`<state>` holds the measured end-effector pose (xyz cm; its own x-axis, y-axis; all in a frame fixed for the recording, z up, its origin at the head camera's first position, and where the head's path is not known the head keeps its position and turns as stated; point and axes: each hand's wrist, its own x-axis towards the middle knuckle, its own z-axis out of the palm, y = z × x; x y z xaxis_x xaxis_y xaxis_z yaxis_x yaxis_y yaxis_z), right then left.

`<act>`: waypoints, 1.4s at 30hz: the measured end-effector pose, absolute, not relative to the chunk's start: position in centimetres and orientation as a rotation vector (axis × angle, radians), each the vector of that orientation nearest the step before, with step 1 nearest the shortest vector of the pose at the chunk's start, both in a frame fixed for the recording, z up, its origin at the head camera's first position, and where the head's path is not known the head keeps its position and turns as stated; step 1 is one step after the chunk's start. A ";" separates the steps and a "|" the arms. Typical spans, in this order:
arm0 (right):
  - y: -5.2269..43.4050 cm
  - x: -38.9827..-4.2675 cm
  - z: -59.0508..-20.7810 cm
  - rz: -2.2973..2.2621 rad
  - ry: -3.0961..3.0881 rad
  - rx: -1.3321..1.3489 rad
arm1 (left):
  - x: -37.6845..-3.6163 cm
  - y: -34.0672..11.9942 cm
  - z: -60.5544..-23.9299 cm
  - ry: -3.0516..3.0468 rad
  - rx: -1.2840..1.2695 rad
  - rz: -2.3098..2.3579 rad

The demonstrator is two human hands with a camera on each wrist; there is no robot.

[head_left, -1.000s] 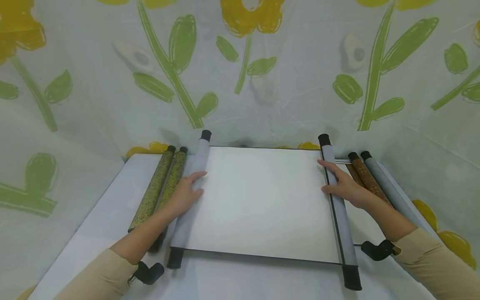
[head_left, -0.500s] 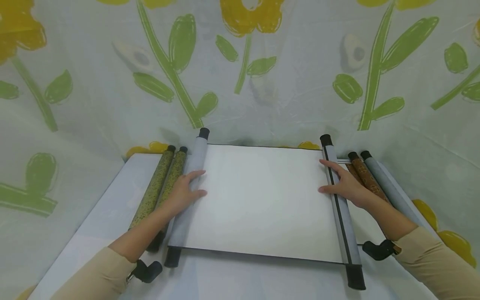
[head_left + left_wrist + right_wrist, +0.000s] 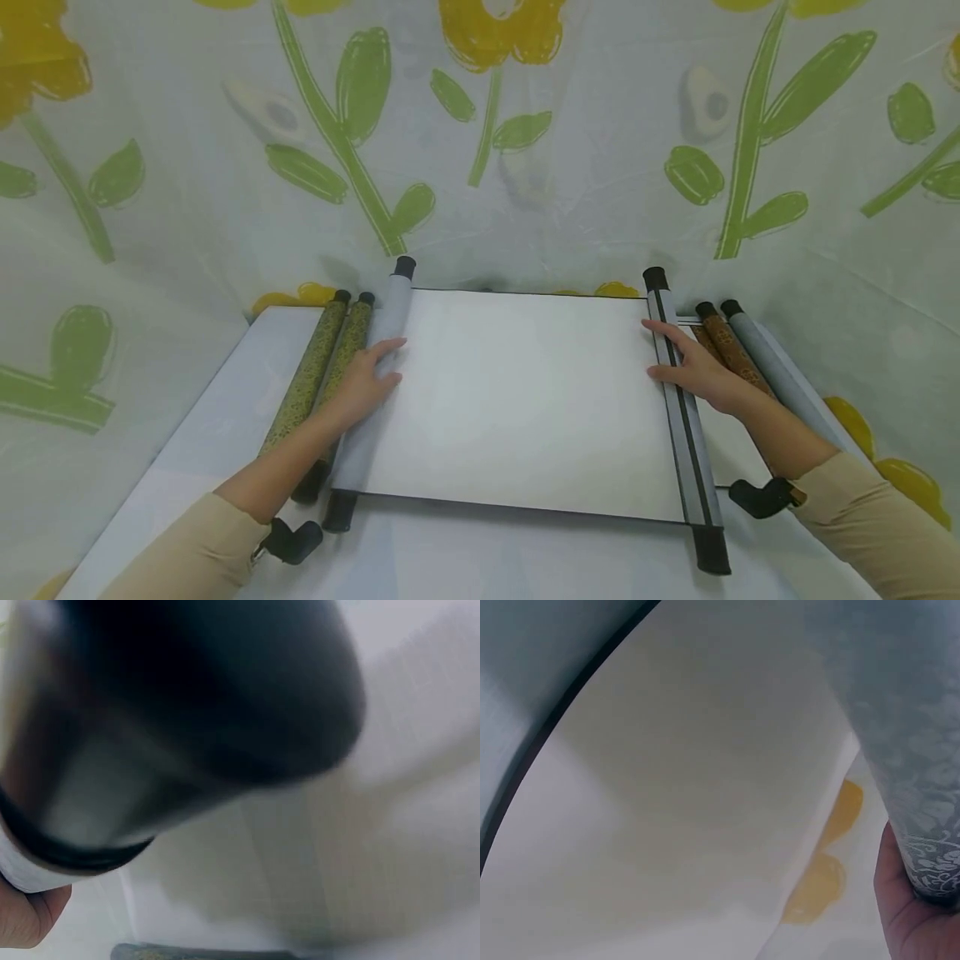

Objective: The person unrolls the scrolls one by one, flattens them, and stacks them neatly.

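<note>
my left hand [image 3: 360,385] and right hand [image 3: 697,372] rest flat-fingered, gripping nothing, on the end rollers of the scroll [image 3: 517,392] spread on the table [image 3: 225,392]; light, creasable paper, best held by its stiff rollers.

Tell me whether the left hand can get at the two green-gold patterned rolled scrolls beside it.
Probably yes. The left hand rests on the grey roller of the open white scroll; the two green-gold patterned rolled scrolls lie right alongside, nothing between or on top.

No writing, label, brand or number can be read on anything in view.
</note>
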<state>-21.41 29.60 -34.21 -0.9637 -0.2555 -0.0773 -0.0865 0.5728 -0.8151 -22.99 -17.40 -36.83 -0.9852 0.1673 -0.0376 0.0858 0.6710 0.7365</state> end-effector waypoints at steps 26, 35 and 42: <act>31.0 -21.6 -34.5 -1.268 2.666 -0.269 | -23.0 -18.7 -37.3 2.808 0.226 1.250; 31.7 -21.6 -34.6 -1.276 2.668 -0.282 | -22.9 -19.6 -37.8 2.832 0.265 1.215; 31.8 -21.4 -34.4 -1.208 2.701 -0.184 | -22.9 -19.5 -37.5 2.800 0.215 1.239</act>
